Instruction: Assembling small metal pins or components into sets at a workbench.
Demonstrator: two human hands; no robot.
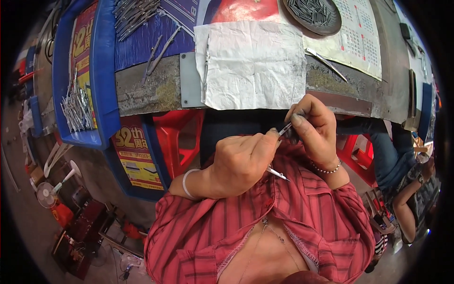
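Note:
Both my hands meet in front of my chest, below the table's near edge. My left hand [243, 163] is closed around a slim silver drawing compass [278, 174], whose pointed end sticks out beneath the palm. A silver end [284, 129] shows between the fingertips of both hands; whether it belongs to the same compass is hidden. My right hand [313, 128] pinches this end between thumb and fingers. Beyond them, a creased white paper sheet [255, 66] lies on the table, with one slim silver piece [206, 71] along its left side.
A blue tray [109, 113] at the left holds several silver pieces [78, 111]. More lie piled [135, 19] on a blue sheet. A round dish [338, 26] contains small dark metal rods. Another silver piece [326, 64] rests right of the paper. A person [409, 203] sits at the right.

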